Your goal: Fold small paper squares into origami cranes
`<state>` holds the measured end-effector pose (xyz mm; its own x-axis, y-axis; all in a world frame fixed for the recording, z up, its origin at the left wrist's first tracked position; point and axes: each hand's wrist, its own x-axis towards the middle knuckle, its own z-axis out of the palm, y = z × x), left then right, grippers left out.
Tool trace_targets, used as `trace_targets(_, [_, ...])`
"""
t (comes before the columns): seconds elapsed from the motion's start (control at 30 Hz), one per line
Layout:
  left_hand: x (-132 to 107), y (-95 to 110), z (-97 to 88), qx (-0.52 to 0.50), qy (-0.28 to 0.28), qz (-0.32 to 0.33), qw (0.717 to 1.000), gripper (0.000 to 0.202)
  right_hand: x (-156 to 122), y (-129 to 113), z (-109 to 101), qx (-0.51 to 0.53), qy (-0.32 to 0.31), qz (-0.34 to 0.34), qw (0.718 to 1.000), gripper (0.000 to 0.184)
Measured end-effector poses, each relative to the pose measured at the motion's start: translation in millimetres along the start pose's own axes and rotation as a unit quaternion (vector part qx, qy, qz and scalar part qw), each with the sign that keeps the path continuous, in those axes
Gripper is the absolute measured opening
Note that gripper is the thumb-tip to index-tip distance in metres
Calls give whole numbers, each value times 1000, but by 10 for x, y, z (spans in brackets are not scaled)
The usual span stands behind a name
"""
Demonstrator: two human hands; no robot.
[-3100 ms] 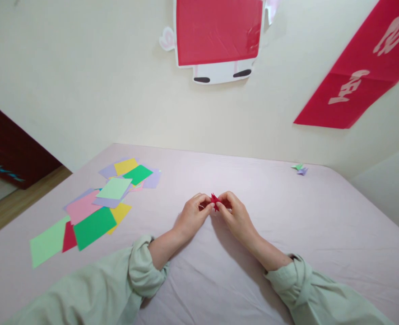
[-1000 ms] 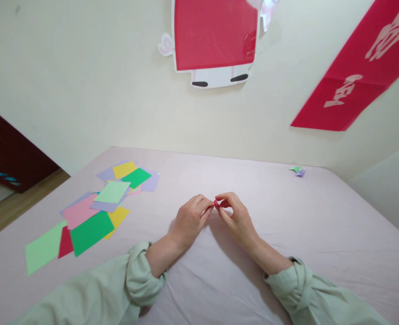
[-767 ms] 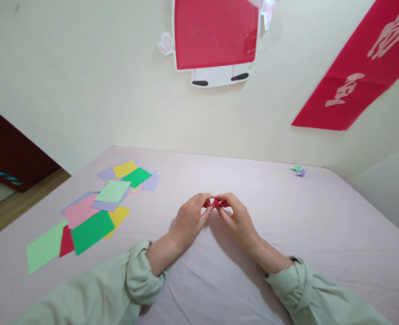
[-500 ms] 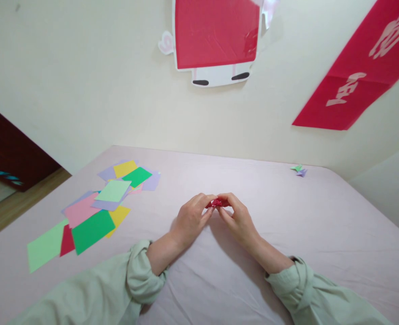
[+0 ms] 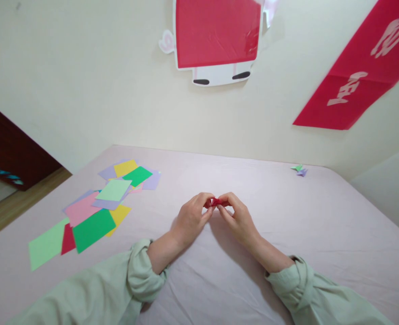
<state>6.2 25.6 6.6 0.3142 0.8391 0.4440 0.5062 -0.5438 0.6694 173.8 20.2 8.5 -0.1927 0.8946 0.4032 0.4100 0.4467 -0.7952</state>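
Observation:
A small piece of folded red paper (image 5: 216, 202) is held between my two hands, over the middle of the cloth-covered surface. My left hand (image 5: 193, 217) pinches its left side between thumb and fingers. On the right side, my right hand (image 5: 237, 217) grips it the same way. The fingertips of both hands nearly meet and cover much of the paper, so its exact folded shape is hidden.
Loose coloured paper sheets (image 5: 94, 230) lie overlapping on the left of the pale cloth (image 5: 199, 289). Two small folded paper pieces, one green (image 5: 297, 167) and one purple (image 5: 302, 172), rest near the far right edge. A wall (image 5: 135, 113) stands behind.
The red paper has turned slightly between my fingertips and shows a different, narrower outline. Both hands stay in almost the same place.

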Motion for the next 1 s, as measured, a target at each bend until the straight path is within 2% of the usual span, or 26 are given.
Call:
trace_targets(0.17, [2, -17, 6, -25, 10, -13, 1000, 22, -5, 12, -6, 2, -2, -8, 1000, 13])
trace_targets(0.37, [20, -5, 0, -37, 14, -16, 999, 12, 5, -18, -16, 3, 4, -7, 1000, 14])
trace_targets(0.6, [31, -14, 2, -49, 13, -32, 998, 8, -4, 16, -8, 9, -1, -5, 1000, 14])
trace_targets(1.0, [38, 4, 2, -76, 15, -50, 996, 11, 5, -6, -7, 18, -5, 8, 1000, 14])
